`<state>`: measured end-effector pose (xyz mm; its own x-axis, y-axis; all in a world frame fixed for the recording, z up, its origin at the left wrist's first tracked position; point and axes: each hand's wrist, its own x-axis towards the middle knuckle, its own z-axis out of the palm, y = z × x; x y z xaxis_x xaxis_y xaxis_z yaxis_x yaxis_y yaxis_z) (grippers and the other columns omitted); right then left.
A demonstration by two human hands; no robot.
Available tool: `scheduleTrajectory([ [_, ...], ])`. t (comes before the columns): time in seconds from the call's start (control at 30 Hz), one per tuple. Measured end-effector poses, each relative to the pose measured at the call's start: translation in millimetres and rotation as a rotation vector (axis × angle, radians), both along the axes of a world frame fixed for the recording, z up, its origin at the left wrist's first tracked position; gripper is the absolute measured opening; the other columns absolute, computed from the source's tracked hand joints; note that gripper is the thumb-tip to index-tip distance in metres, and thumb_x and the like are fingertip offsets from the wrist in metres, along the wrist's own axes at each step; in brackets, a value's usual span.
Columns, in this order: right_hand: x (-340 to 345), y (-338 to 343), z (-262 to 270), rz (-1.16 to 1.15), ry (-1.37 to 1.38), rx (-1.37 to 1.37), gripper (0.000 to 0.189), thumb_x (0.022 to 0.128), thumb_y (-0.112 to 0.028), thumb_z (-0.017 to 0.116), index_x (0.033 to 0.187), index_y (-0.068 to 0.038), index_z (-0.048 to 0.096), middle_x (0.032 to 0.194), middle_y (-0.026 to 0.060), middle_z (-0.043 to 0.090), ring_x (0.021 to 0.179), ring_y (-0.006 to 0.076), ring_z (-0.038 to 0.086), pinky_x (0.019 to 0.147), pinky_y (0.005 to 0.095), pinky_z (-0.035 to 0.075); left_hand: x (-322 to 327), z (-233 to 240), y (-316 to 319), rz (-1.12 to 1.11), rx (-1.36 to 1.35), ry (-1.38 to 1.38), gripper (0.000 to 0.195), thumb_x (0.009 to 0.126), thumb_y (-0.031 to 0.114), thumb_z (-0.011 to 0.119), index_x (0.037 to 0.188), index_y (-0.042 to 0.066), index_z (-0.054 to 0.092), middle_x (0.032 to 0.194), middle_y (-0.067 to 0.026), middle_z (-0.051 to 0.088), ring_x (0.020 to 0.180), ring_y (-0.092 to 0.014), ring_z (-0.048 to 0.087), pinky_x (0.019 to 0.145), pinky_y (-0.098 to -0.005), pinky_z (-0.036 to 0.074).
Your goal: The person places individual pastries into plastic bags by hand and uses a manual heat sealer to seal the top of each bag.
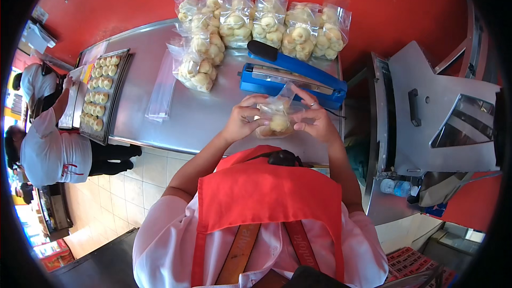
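Note:
Between my two hands is a clear plastic bag (279,123) with pale bread rolls in it, close to the front edge of the steel table (140,100). My left hand (249,117) pinches the bag's left side, thumb to the front. On its right side, my right hand (314,116) grips the plastic, its index finger raised along the bag's gathered top. Just beyond the hands lies a blue impulse heat sealer (294,78), its black-tipped arm (264,51) lifted off the base. The lower part of the rolls is partly hidden by glare and fingers.
Several filled bags (236,26) stand along the red wall, with more (198,72) at their left. Flat empty bags (161,88) lie left of these. A baking tray (116,84) holds rows of rolls. Two people (56,148) stand at far left. A steel machine (440,104) stands right.

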<state>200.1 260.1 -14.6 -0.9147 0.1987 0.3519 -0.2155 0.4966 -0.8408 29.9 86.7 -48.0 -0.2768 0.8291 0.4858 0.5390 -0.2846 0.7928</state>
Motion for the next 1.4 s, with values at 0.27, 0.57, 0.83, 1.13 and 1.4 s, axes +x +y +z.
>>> scheduleTrajectory([
  [0.27, -8, 11, -22, 0.012, 0.035, -0.023, 0.02, 0.065, -0.009, 0.07, 0.084, -0.005, 0.068, 0.108, 0.0076, 0.06, 0.111, 0.0264, 0.046, 0.093, 0.0367, 0.036, 3, 19, -3, -0.022, 0.003, -0.11, 0.026, 0.063, 0.008, 0.074, 0.087, 0.003, 0.067, 0.096, -0.0093, 0.056, 0.096, -0.025, 0.055, 0.082, -0.0346, 0.046],
  [0.57, -11, -7, -17, -0.091, 0.166, 0.095, 0.021, 0.062, -0.006, 0.07, 0.083, -0.006, 0.068, 0.1, 0.0061, 0.063, 0.107, 0.0273, 0.048, 0.092, 0.0369, 0.036, 6, 12, -2, 0.031, 0.066, 0.077, 0.02, 0.063, 0.004, 0.07, 0.084, 0.003, 0.068, 0.101, -0.0103, 0.059, 0.095, -0.026, 0.056, 0.082, -0.035, 0.044],
  [0.83, -9, -7, -30, -0.207, 0.249, 0.048, 0.022, 0.061, -0.006, 0.07, 0.082, -0.008, 0.068, 0.099, 0.005, 0.063, 0.107, 0.0264, 0.047, 0.091, 0.0365, 0.035, 11, 0, 0, 0.169, 0.125, -0.047, 0.015, 0.061, -0.003, 0.069, 0.074, 0.002, 0.067, 0.084, -0.0078, 0.062, 0.09, -0.025, 0.058, 0.083, -0.0367, 0.044],
  [1.13, -13, 0, -20, 0.028, 0.165, -0.209, 0.028, 0.061, -0.009, 0.071, 0.09, -0.009, 0.068, 0.11, 0.0082, 0.059, 0.117, 0.0253, 0.04, 0.096, 0.0366, 0.03, 15, 1, 2, 0.198, 0.218, -0.117, 0.012, 0.062, -0.005, 0.069, 0.071, 0.0, 0.064, 0.085, -0.008, 0.061, 0.081, -0.022, 0.06, 0.083, -0.0365, 0.046],
  [1.4, -18, -4, -38, -0.136, 0.189, 0.02, 0.02, 0.063, -0.004, 0.069, 0.082, -0.007, 0.069, 0.1, 0.0055, 0.063, 0.112, 0.025, 0.045, 0.091, 0.0361, 0.036, 9, 10, 1, 0.235, 0.075, 0.156, 0.01, 0.062, 0.009, 0.072, 0.071, 0.007, 0.067, 0.084, -0.0029, 0.066, 0.084, -0.018, 0.06, 0.086, -0.0313, 0.037],
])
